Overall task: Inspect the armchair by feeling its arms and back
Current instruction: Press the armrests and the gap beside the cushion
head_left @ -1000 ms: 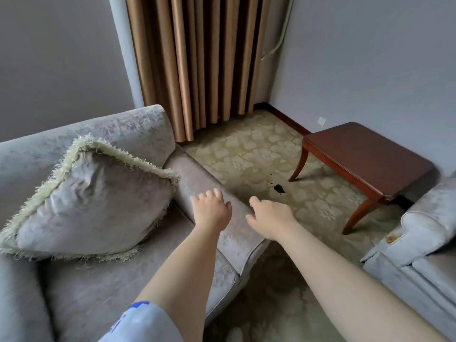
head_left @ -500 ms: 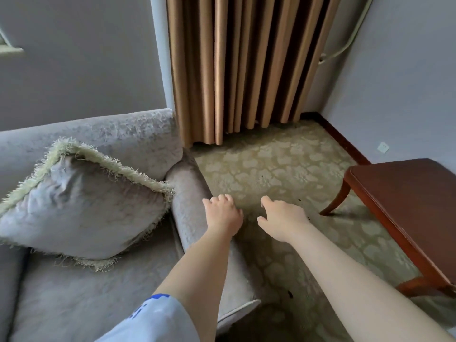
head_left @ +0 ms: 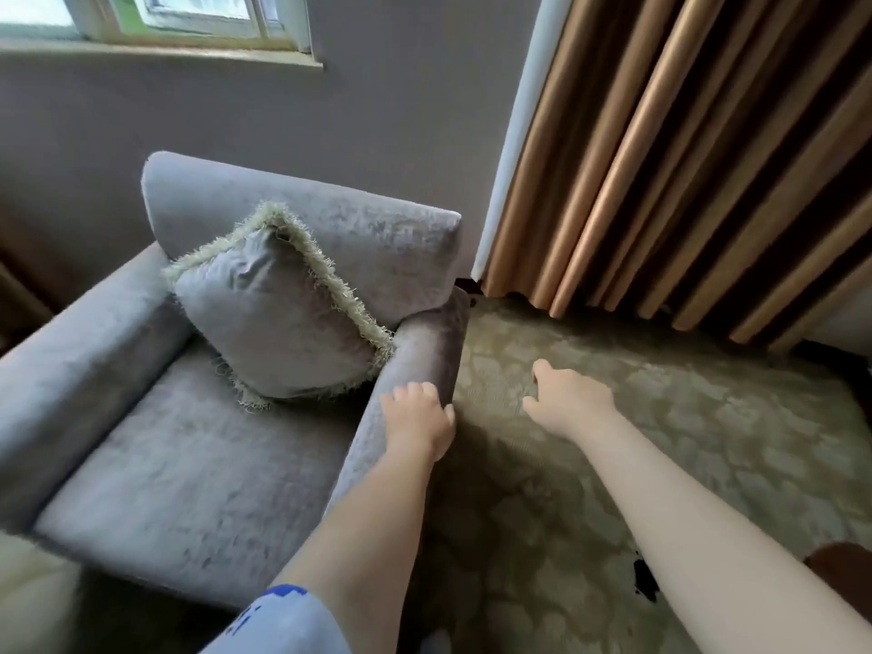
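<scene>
Grey velvet armchair (head_left: 188, 464) sits ahead-left. Left hand (head_left: 417, 417) rests palm-down on the armrest (head_left: 424, 351), fingers relaxed. Right hand (head_left: 566, 403) hangs loose over the carpet (head_left: 684, 417), holding nothing. Armrest runs away toward the back (head_left: 377, 243); left hand is nearer.

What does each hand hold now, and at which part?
The left hand rests on the armchair's arm, midway along its top, without a clear grip. The right hand holds nothing.
</scene>
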A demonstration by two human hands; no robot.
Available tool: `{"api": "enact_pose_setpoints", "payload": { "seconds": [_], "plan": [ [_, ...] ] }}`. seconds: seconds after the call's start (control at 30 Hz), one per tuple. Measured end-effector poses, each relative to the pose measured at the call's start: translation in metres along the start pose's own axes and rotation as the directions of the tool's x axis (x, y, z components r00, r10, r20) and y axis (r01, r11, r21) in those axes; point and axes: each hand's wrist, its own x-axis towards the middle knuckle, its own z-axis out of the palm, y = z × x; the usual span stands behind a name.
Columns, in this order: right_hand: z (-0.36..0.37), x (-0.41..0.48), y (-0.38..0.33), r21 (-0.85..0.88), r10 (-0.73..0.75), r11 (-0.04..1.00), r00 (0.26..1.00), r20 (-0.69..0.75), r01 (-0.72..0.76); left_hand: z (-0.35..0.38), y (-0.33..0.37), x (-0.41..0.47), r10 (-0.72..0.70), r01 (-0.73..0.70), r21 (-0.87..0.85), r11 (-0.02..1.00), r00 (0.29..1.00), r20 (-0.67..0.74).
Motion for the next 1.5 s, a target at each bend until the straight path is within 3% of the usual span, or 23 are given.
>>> {"api": "enact_pose_setpoints", "payload": {
  "seconds": [0.23,0.5,0.7,0.93,1.0,1.07,1.13,1.33,1.5],
  "plan": [
    [-0.006,0.116,-0.028,-0.157,-0.254,0.955,0.967,0.015,0.253,-0.022,-0.010,0.105,-0.197,0.197,0.011,0.980,0.979,-0.047],
    [-0.058,0.274,-0.014,-0.057,-0.164,0.985,0.984,-0.065,0.160,-0.073,-0.016,0.228,-0.278,0.284,0.049,0.958,0.955,-0.102],
    [-0.068,0.391,-0.025,0.095,-0.131,0.986,0.989,-0.069,0.137,-0.104,-0.004,0.339,-0.290,0.299,0.056,0.953,0.948,-0.130],
    [-0.053,0.530,-0.079,0.237,-0.315,0.909,0.938,-0.148,0.343,-0.101,0.013,0.500,-0.169,0.160,-0.059,0.985,0.967,-0.190],
    [-0.044,0.560,-0.091,0.254,-0.329,0.906,0.941,-0.081,0.339,-0.095,0.004,0.536,-0.132,0.129,-0.028,0.991,0.981,-0.140],
    [-0.037,0.582,-0.099,0.252,-0.302,0.924,0.953,0.015,0.289,-0.085,-0.006,0.558,-0.100,0.103,0.064,0.993,0.993,-0.059],
    [-0.034,0.597,-0.106,0.240,-0.260,0.940,0.965,0.045,0.242,-0.078,-0.014,0.570,-0.094,0.100,0.106,0.989,0.994,-0.064],
    [-0.025,0.609,-0.113,0.255,-0.182,0.950,0.983,-0.022,0.181,-0.078,-0.022,0.586,-0.088,0.094,0.128,0.987,0.995,-0.053],
    [-0.022,0.598,-0.103,0.284,-0.200,0.936,0.978,-0.064,0.210,-0.072,-0.014,0.573,-0.083,0.106,0.164,0.981,0.986,-0.142]
  ]
}}
